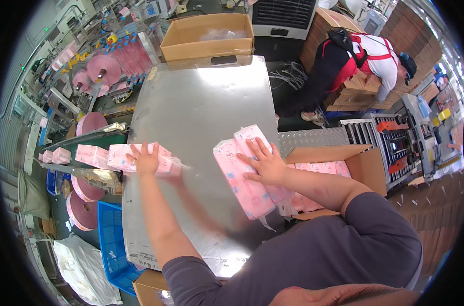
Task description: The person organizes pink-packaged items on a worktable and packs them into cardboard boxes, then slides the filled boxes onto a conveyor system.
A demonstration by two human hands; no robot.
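My left hand point(147, 161) lies with fingers apart on top of a pink plastic-wrapped pack point(118, 157), which looks like a tissue pack, at the left edge of the metal table point(201, 117). The clear wrapper end of the pack sticks out to the right. On the table's right side, my right hand point(266, 164) is spread flat over two similar packs lying side by side, the nearer left one point(242, 186) and the right one point(249, 133). Beside my right forearm stands an open cardboard box point(367, 166) with several pink packs inside.
More packs point(91, 155) line up on a chute at the left, beside a machine with pink film rolls point(103, 70). A carton point(206, 51) and a dark phone-like slab point(223, 60) sit at the table's far end. A blue crate point(112, 239) stands lower left. Another person point(364, 61) bends over flattened cardboard.
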